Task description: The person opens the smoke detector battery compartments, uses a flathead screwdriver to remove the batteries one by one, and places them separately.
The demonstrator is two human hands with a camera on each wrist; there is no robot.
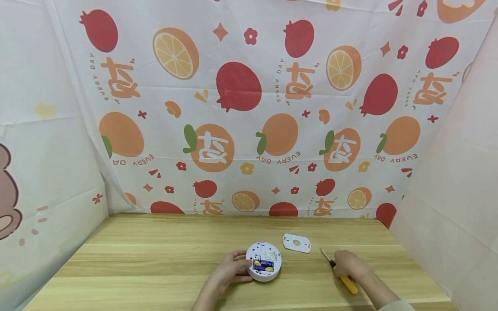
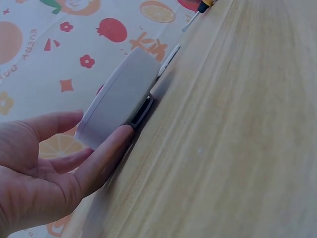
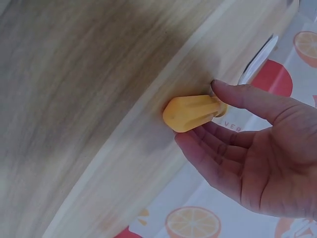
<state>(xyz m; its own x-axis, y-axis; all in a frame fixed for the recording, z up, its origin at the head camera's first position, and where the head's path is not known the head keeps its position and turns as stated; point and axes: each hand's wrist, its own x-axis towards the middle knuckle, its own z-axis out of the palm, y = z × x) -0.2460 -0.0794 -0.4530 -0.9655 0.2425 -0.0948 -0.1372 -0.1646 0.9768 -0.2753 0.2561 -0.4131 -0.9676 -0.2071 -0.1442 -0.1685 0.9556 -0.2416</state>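
Note:
A round white smoke detector (image 1: 263, 248) lies on the wooden table with its back up, two blue-and-yellow batteries (image 1: 263, 265) showing in the bay. My left hand (image 1: 228, 271) holds it by the left edge, thumb at the rim and fingers against the side; the left wrist view shows its pale side wall (image 2: 116, 94). To the right, my right hand (image 1: 350, 264) grips a screwdriver (image 1: 349, 285) with a yellow handle, its metal tip pointing away to the upper left. In the right wrist view, thumb and fingers lie around the yellow handle (image 3: 190, 113).
A flat white mounting plate (image 1: 289, 244) with a central hole lies behind and between the two hands. The wooden table (image 1: 175, 242) ends at a fruit-printed cloth (image 1: 241, 181) at the back, with pale cloth hangings on both sides.

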